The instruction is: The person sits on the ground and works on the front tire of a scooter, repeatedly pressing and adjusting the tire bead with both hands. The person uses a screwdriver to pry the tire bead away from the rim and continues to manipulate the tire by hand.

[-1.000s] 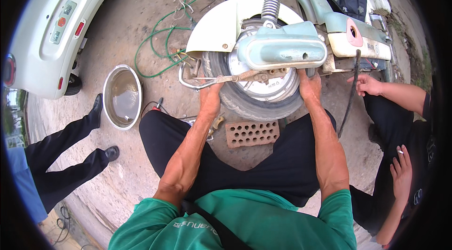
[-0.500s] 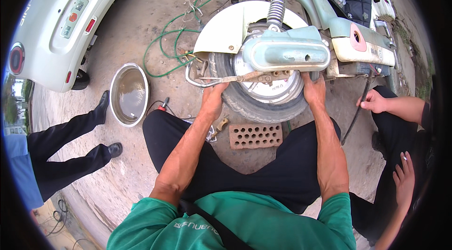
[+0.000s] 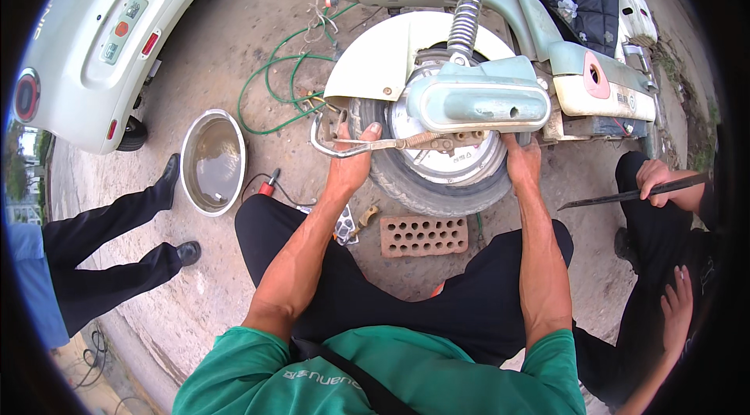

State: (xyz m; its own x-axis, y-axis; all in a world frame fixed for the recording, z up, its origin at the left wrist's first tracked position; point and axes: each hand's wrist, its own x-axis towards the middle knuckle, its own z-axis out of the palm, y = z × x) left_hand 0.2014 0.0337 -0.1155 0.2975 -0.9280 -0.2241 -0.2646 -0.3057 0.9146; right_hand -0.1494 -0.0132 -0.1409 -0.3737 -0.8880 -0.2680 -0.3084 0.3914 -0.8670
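Note:
My left hand (image 3: 351, 156) grips the left side of the scooter's rear tire (image 3: 437, 200), thumb up, beside a bent metal stand bar (image 3: 320, 138). My right hand (image 3: 522, 157) holds the tire's right side, fingers partly hidden under the pale blue motor-side cover (image 3: 478, 99). The wheel has a silver hub (image 3: 461, 161), a white fender (image 3: 367, 64) and a coil spring shock (image 3: 466, 17) above. A perforated clay brick (image 3: 423, 235) lies below the tire, between my knees.
A white car (image 3: 105, 40) stands at upper left. A metal basin of water (image 3: 211, 161), green hose (image 3: 273, 99) and red-handled tool (image 3: 267, 187) lie around. A person's legs (image 3: 117, 282) are at left; a co-worker's hand (image 3: 655, 181) at right holds a dark bar (image 3: 605, 199).
The co-worker at right has lifted the dark bar from hanging near the scooter to nearly horizontal. My left thumb shows higher on the tire. The scooter appears slightly shifted in view.

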